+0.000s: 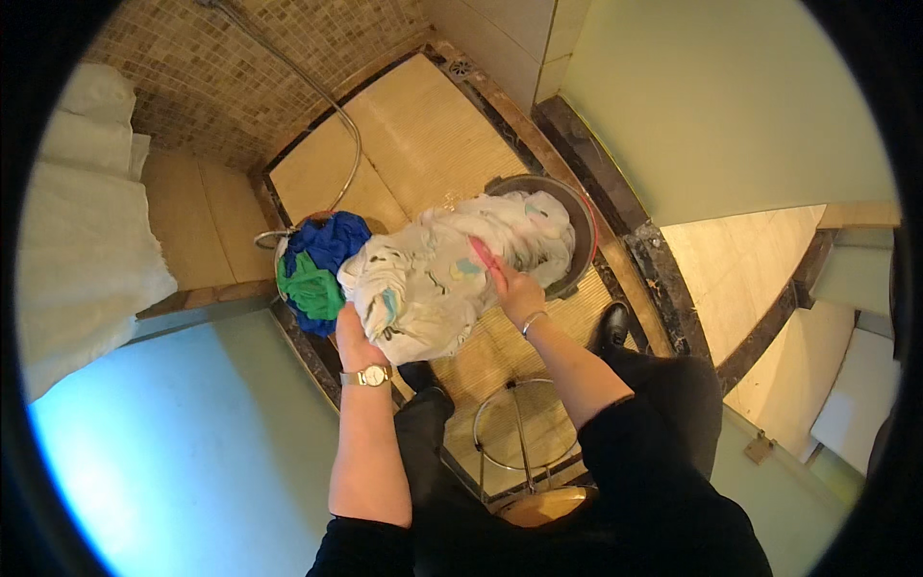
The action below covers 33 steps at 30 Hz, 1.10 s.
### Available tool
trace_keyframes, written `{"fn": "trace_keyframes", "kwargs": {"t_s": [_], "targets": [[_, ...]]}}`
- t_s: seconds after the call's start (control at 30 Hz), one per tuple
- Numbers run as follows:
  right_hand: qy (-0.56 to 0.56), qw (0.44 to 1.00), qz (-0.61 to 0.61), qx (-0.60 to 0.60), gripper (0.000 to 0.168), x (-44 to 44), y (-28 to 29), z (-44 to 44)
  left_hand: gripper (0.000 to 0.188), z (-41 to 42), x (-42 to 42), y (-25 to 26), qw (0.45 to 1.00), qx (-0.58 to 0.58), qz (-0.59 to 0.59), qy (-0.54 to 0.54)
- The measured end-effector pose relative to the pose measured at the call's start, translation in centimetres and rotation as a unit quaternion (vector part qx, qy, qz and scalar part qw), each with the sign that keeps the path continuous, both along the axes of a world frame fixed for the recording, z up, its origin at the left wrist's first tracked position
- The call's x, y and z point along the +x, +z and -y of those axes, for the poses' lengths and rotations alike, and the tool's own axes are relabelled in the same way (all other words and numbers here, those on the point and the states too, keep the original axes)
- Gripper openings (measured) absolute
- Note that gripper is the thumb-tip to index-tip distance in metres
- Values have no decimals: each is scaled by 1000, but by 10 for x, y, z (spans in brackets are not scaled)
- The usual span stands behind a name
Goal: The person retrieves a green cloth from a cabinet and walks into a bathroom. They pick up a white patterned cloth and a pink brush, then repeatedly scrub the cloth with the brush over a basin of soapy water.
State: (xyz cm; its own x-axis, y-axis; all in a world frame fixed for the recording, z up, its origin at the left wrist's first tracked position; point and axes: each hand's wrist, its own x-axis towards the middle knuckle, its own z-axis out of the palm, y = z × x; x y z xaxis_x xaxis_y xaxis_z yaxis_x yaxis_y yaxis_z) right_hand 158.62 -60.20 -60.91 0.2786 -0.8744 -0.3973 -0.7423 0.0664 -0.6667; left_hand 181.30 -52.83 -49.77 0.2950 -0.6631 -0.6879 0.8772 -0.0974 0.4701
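A bundle of white patterned cloth point(425, 288) stretches between my hands, its far end lying in a dark round basin point(583, 252). My left hand point(357, 339) grips the near-left end of the cloth; some fingers are hidden beneath its folds. In my right hand point(520, 292) is a pink brush-like tool point(484, 254), pressed against the cloth; its working side is hidden. Just left of the bundle, blue cloth point(328, 241) and green cloth point(311, 288) fill a bucket point(281, 263), whose wire handle sticks out to the left.
A metal shower hose point(317, 86) trails along the tiled wall to the ribbed floor point(425, 137). White cloth point(86, 216) hangs at left, near a frosted glass panel point(216, 447). A stool's metal ring point(477, 436) stands between my legs. Raised stone edging point(649, 260) runs along the right.
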Motion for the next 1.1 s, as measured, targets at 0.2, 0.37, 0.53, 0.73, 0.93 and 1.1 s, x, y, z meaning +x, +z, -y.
{"fn": "trace_keyframes", "kwargs": {"t_s": [0.2,0.37,0.53,0.73,0.93,1.1], "targets": [[-411,754,428,281,63,55,-5,-30,36,5,-11,10,999,12,28,-34],[-445,599,554,370,41,30,29,14,43,14,-21,36,989,-29,105,-101],[-343,713,566,232,19,-13,153,27,35,-4,10,7,975,-211,-51,-49],[-203,762,609,81,16,-15,285,28,48,20,-12,34,975,-221,-26,-27],[-128,833,538,20,15,4,300,40,81,4,-13,25,969,-235,3,-80],[-252,821,498,120,14,45,206,20,85,20,-67,34,922,-197,186,-278]]}}
